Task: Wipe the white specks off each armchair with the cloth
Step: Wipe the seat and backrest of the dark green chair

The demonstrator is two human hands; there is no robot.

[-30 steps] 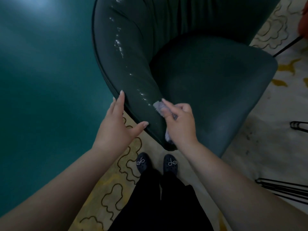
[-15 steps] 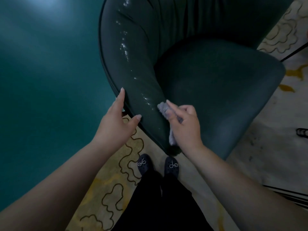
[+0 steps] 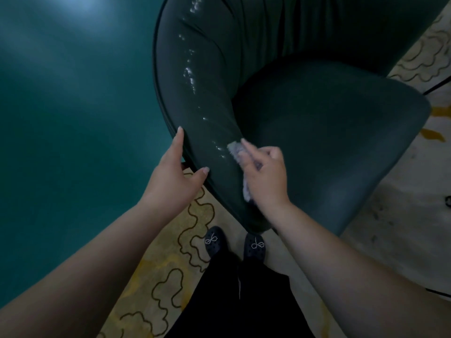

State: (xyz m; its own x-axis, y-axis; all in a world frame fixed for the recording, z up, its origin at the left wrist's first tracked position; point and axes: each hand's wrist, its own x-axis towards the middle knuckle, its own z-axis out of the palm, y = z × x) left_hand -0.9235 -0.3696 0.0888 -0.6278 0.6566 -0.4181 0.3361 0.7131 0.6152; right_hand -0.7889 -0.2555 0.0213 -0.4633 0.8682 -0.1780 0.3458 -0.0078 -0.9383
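The right hand (image 3: 264, 178) is gripping the cloth (image 3: 235, 150), its fingers (image 3: 249, 148) curling round the bunched fabric and pressing its free end onto the near end of the armchair (image 3: 329, 142) arm, right at the lowest white specks (image 3: 219, 147). The left hand (image 3: 170, 176) is resting open on the arm's outer edge, fingers straight and thumb spread, probably steadying the chair against the rubbing. A trail of specks is running up the arm toward the backrest, so most of the wiping looks undone.
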